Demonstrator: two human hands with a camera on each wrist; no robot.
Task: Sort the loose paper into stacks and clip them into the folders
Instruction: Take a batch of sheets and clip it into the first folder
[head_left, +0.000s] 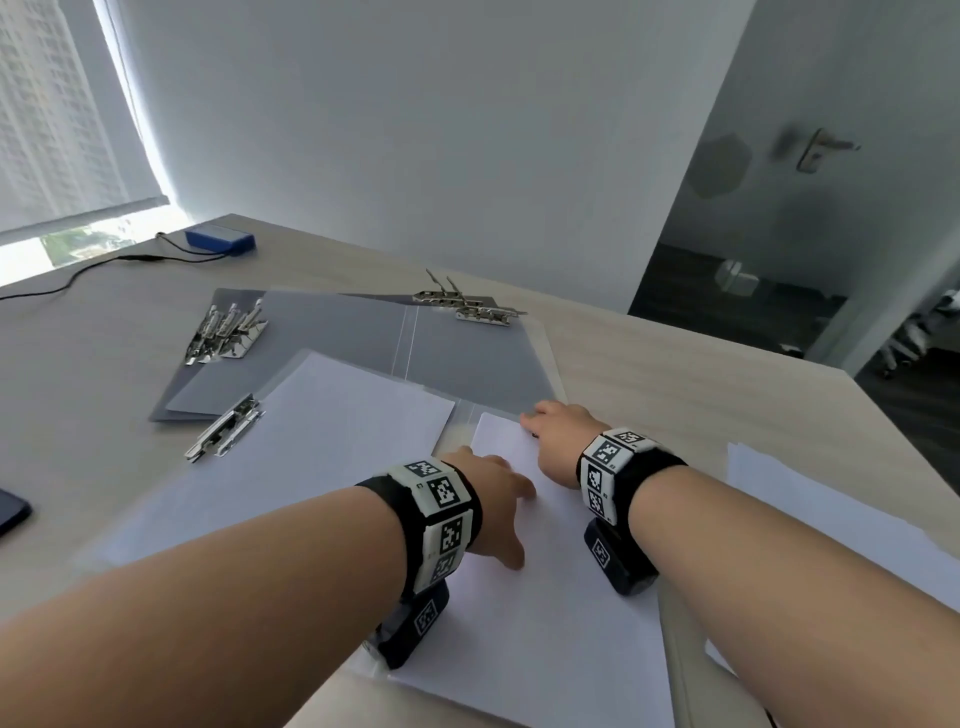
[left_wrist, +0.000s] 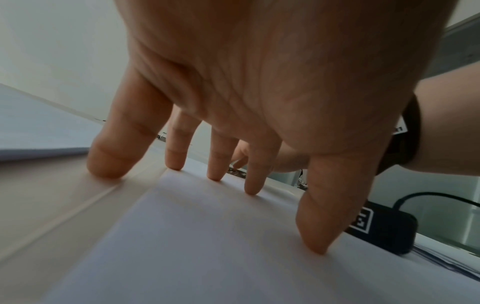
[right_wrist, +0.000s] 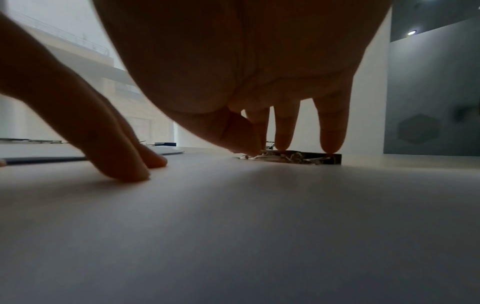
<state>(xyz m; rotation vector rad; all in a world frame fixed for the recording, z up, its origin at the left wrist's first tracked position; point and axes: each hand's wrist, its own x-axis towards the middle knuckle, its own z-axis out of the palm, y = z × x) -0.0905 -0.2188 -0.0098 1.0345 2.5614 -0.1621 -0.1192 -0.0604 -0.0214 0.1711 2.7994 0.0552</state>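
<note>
A clear folder (head_left: 462, 415) lies open in front of me. Its left half holds white sheets (head_left: 322, 431) under a metal clip (head_left: 223, 428). On its right half lies a white paper stack (head_left: 540, 587). My left hand (head_left: 493, 499) presses spread, straight fingers on that stack (left_wrist: 207, 236). At the stack's far edge, my right hand (head_left: 556, 431) points straight fingers down. In the right wrist view its fingertips (right_wrist: 332, 146) rest on the folder's metal clip (right_wrist: 293, 158), with the thumb close beside the index finger.
Behind lies an open grey folder (head_left: 483, 364) with metal clips at its left (head_left: 228, 332) and far edge (head_left: 467, 304). Loose white sheets (head_left: 831, 519) lie at the right near the table edge. A blue box (head_left: 221, 240) with a cable sits far left, a dark phone (head_left: 10, 512) near left.
</note>
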